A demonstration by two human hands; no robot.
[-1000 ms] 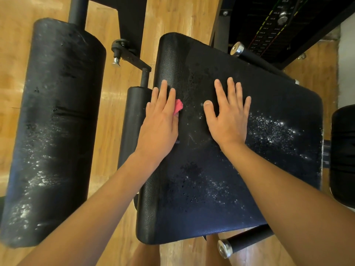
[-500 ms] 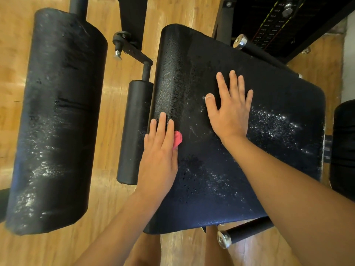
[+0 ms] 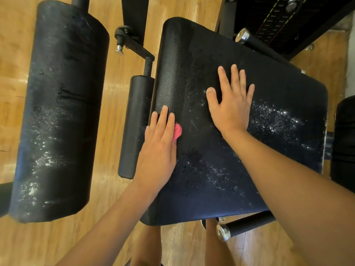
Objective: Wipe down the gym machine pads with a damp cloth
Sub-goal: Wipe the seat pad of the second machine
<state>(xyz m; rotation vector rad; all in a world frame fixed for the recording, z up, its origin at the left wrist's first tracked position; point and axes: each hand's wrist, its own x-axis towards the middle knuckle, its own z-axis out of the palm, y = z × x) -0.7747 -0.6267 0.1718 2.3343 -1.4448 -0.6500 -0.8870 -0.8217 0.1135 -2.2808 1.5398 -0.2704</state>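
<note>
A black leather seat pad (image 3: 278,89) fills the middle of the view, with white dusty specks on its right and near parts. My left hand (image 3: 159,148) lies flat near the pad's left edge, fingers straight, pressing a pink cloth (image 3: 177,131) onto it; only a small corner of the cloth peeks out beside my fingers. My right hand (image 3: 231,104) rests flat on the pad's middle with fingers spread. A large black roller pad (image 3: 57,112) stands to the left, also speckled white.
A small black roller (image 3: 134,123) and an adjustment lever with a pin (image 3: 132,45) sit between the two pads. Handle bars with chrome ends (image 3: 222,232) (image 3: 242,36) flank the seat. A weight stack (image 3: 274,18) is behind, another black pad (image 3: 343,143) at right, wooden floor (image 3: 119,93) below.
My left hand slid the pink cloth down the pad's left side toward me, then stayed about there. My right hand kept its place on the pad.
</note>
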